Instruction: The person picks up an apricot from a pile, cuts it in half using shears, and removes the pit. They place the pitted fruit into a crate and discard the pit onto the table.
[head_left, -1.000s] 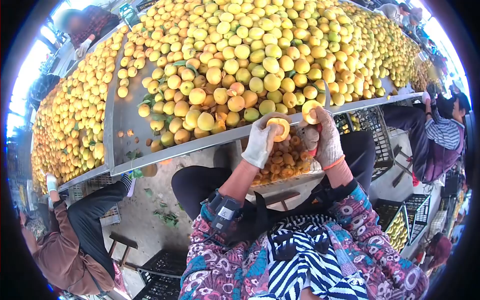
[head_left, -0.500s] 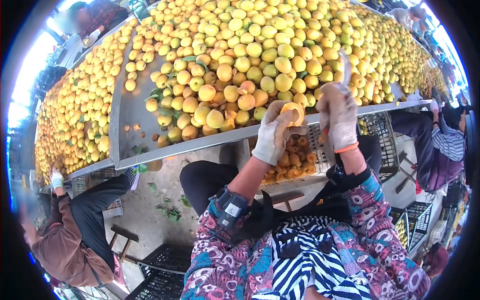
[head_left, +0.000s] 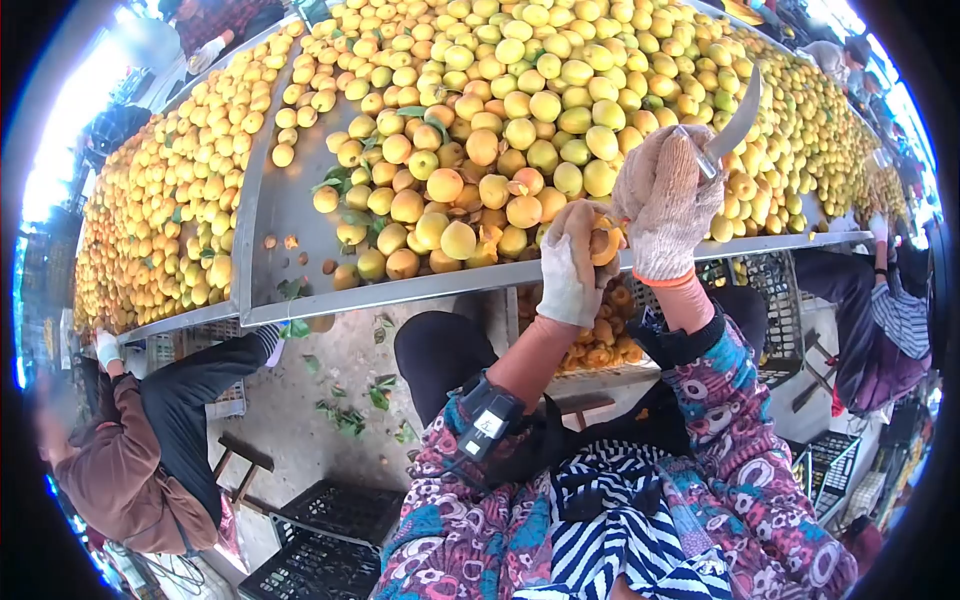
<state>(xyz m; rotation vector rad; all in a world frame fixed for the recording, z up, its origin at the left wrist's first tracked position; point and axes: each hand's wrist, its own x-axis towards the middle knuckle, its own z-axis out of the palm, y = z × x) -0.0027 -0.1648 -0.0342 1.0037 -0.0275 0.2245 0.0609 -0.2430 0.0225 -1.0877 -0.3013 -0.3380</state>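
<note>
From the head camera, your left hand (head_left: 570, 265), in a pale work glove, is curled tight around an apricot (head_left: 603, 243). The fruit sits pinched in your fingers just above the front edge of the desk (head_left: 300, 215), and only a sliver of orange flesh shows between them. Your right hand (head_left: 665, 205), in a speckled knit glove, is right up against it, touching the fruit from the other side. That hand is clenched on a knife (head_left: 733, 128), whose curved blade points up and away to the right, clear of the apricot.

Behind both hands, the steel desk carries a huge pile of apricots (head_left: 520, 100), yellow and orange, with green leaves mixed in. A few loose pits (head_left: 277, 242) lie on the bare metal to the left of the pile.

Directly below your hands, under the desk edge, a crate of cut apricots (head_left: 598, 345) shows deeper orange pieces. A small wrist device (head_left: 487, 425) is strapped on your left forearm, above the patterned sleeve.

At lower left a co-worker in a brown jacket (head_left: 125, 480) sits with a gloved hand up at the desk. At far right another person in a striped sleeve (head_left: 893, 305) reaches for the fruit too. Black crates (head_left: 320, 545) stand on the floor by your knees, with scattered leaves (head_left: 350, 420) near them.
</note>
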